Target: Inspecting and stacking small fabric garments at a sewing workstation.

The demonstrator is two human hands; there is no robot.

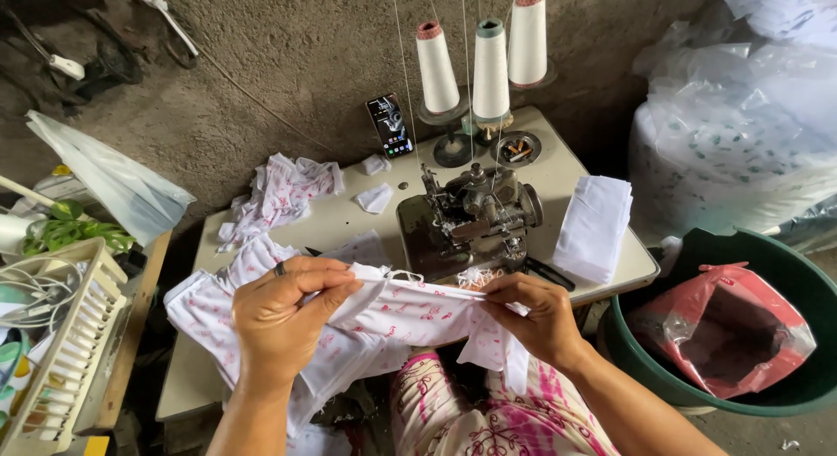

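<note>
Both hands, left hand (283, 321) and right hand (536, 316), grip printed white cloth (410, 312) over cluttered sewing table (336, 221)

Both forearms are bare, with no sleeves reaching into view and no watch or bracelet at the wrists. The left hand (283, 321) wears one dark ring (280, 268) on a finger, a narrow band that looks black or dark metal. The right hand (540, 321) has no ring that shows. Below the hands, over the lap, the person wears a garment (488, 417) of white cloth with a bright pink pattern, partly like tie-dye streaks and partly like small curling drawn motifs. The nails are short and plain.
</note>
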